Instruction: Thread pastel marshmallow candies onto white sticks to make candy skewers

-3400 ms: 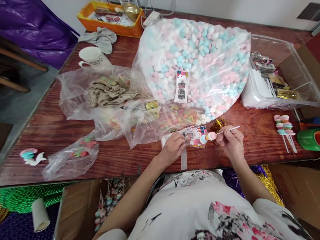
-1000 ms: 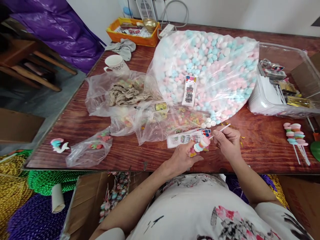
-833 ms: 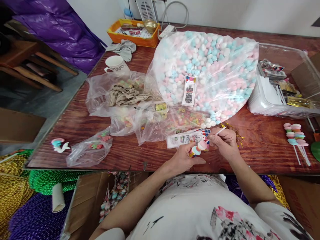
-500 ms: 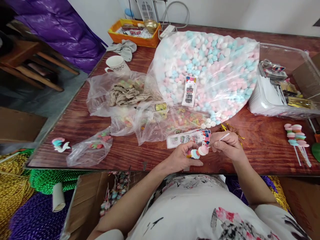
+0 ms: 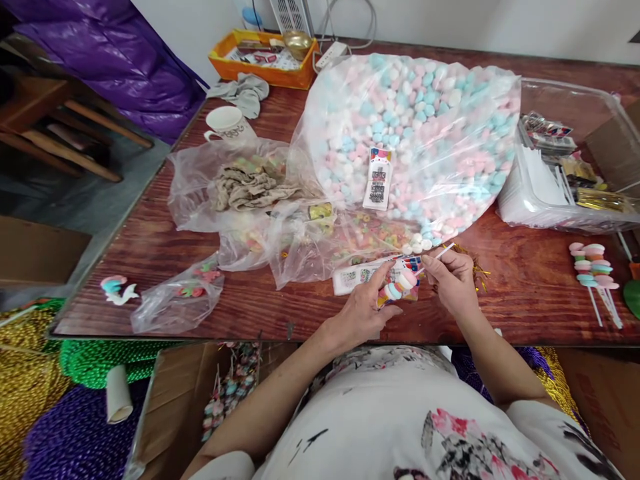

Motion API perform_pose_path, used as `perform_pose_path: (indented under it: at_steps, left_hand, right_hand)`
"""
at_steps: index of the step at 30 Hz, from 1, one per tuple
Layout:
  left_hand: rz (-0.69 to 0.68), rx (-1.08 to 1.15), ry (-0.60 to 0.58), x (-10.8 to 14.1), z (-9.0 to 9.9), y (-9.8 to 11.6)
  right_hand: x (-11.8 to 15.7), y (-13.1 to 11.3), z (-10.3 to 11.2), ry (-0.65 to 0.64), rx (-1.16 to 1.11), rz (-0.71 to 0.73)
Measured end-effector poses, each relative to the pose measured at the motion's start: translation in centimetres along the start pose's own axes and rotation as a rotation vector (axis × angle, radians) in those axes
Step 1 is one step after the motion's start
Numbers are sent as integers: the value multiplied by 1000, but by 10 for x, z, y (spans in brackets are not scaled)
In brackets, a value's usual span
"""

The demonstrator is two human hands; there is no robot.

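My right hand (image 5: pixel 456 283) pinches the white stick (image 5: pixel 445 251) of a candy skewer (image 5: pixel 395 291) above the table's front edge. Pink, white and blue pieces are threaded along it, with a yellow-orange bit at the far end. Around that end, my left hand (image 5: pixel 361 308) has its index finger and thumb spread apart; whether its other fingers touch the skewer is hidden. Behind the hands lie printed label cards (image 5: pixel 347 281). A large clear bag of pastel marshmallow-like pieces (image 5: pixel 450 147) fills the table beyond, with a further card stack (image 5: pixel 379 179) resting on it.
Finished-looking skewers (image 5: pixel 594 267) lie at the right, below a clear plastic box (image 5: pixel 545 217) of sticks and packets. Left are thin plastic bags (image 5: pixel 193 193), a crumpled cloth (image 5: pixel 250 189), a mug (image 5: pixel 231 125) and a mermaid-tail piece (image 5: pixel 119 291). An orange tray (image 5: pixel 265 77) stands behind.
My left fingers have loosened from round the candy pieces and spread, showing more of the skewer. My right hand has moved slightly left and up, still pinching the stick.
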State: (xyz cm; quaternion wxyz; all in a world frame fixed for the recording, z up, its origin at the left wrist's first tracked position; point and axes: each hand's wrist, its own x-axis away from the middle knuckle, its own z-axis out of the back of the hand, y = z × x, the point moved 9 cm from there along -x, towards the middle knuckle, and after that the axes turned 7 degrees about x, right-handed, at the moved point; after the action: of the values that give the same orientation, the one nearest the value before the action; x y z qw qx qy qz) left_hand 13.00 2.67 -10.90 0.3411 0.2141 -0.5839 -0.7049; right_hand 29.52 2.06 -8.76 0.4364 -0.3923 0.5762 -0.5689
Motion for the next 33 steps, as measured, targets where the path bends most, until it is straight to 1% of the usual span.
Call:
perform_pose_path:
  at_steps: [3,5,8,11,13,16,19,23,26,29,33]
  left_hand:
    - [31,-24,4,-2,0,-7]
    - [63,-27,5,-3,-1,-12]
    - [110,-3,8,-3,-3,-21]
    - [134,55,-7,-2,-4,-26]
    - [143,92,-51,-2,-6,-27]
    - [204,115,-129,1,-12,-32]
    - [243,119,-141,3,-14,-38]
    - [211,56,-85,4,-13,-36]
    - [162,-49,-48,4,-12,-26]
    - [132,-121,-48,4,-12,-15]
    - [139,-110,-40,3,-13,-13]
  right_hand:
    - [2,-1,4,45,-6,8]
    - [4,-1,4,23,-3,10]
    - [8,-6,2,-70,-16,49]
    - [13,-20,3,-180,-32,162]
    - [17,-30,4,-254,-13,224]
    - [21,-38,5,-350,42,266]
    - [25,-43,4,-407,54,301]
    - [27,-40,4,-403,52,297]
    - [25,-33,4,-353,51,247]
    - [25,-28,1,-315,54,217]
    - [28,-29,-7,-272,95,256]
